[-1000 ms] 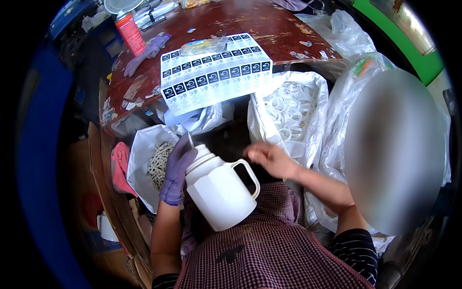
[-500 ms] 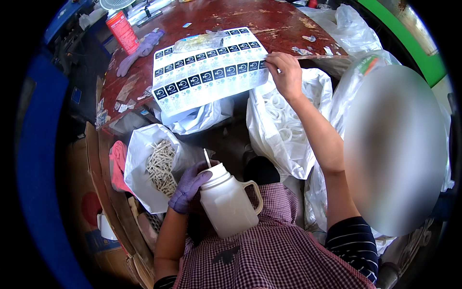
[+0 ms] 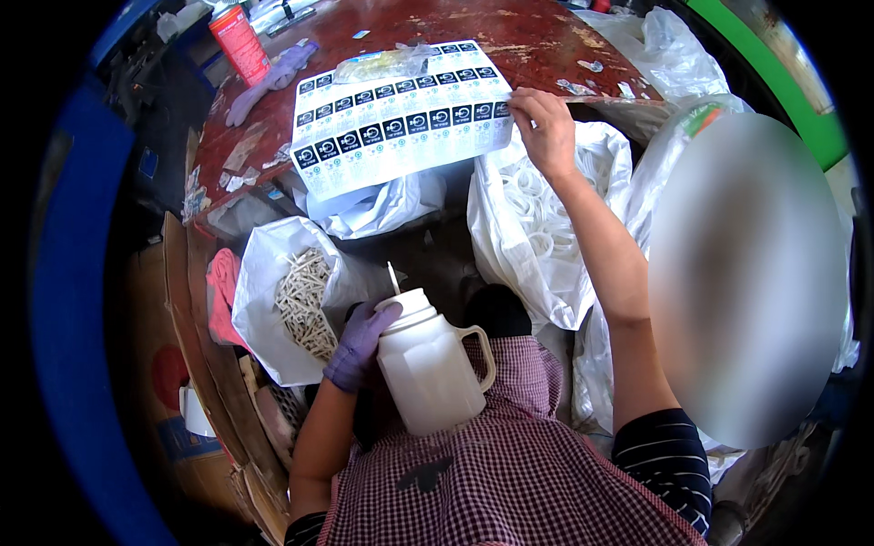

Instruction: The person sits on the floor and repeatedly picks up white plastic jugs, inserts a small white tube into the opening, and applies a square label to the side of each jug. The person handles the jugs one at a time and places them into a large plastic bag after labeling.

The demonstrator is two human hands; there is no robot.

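Note:
My left hand [image 3: 363, 346], in a purple glove, grips a white plastic jug [image 3: 430, 373] near its neck. The jug has a side handle facing right and leans slightly on my lap, against a checked apron [image 3: 492, 455]. A thin white stick [image 3: 393, 278] pokes up by its mouth; whether it is a straw I cannot tell. My bare right hand [image 3: 544, 127] pinches the right edge of a sheet of black-and-white labels [image 3: 401, 123]. The sheet lies on the table with its near part hanging over the front edge. A clear plastic packet [image 3: 382, 65] rests on top of it.
On the worn red table [image 3: 510, 32] lie a purple glove [image 3: 273, 82] and a red can [image 3: 238, 45]. Below, a white bag [image 3: 264, 300] holds many small pale pieces. Another bag [image 3: 492, 237], at right, holds clear rings. A blurred area covers the far right.
The whole view has shifted slightly, so most things sit a little higher in the picture. Both hands keep their holds on the jug and the label sheet.

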